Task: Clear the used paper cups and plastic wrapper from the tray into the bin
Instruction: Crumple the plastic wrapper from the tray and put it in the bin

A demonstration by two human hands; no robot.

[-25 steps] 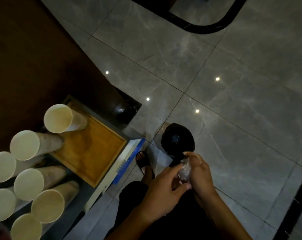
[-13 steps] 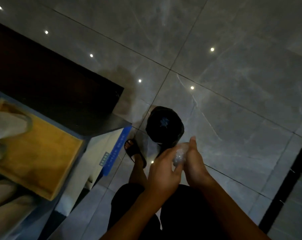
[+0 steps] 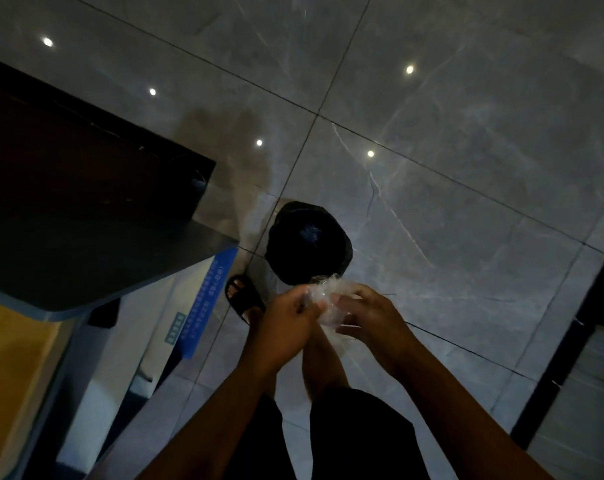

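Note:
A crumpled clear plastic wrapper (image 3: 328, 299) sits between both my hands, just in front of the bin. My left hand (image 3: 286, 323) grips its left side and my right hand (image 3: 373, 313) pinches its right side. The small round bin (image 3: 309, 242) lined with a black bag stands on the floor right beyond the hands, its mouth open towards me. Only a yellow-brown corner of the wooden tray (image 3: 13, 358) shows at the left edge. No paper cups are in view.
A dark counter top (image 3: 85, 220) with a grey front edge juts in from the left, over a white cabinet with a blue label (image 3: 207, 299). My sandalled foot (image 3: 243, 297) stands beside the bin. Grey tiled floor spreads to the right; a dark door frame (image 3: 570, 341) runs along the right.
The view has swung right, so the cups and most of the tray have left the frame. Both hands kept hold of the wrapper, which now looks more spread out.

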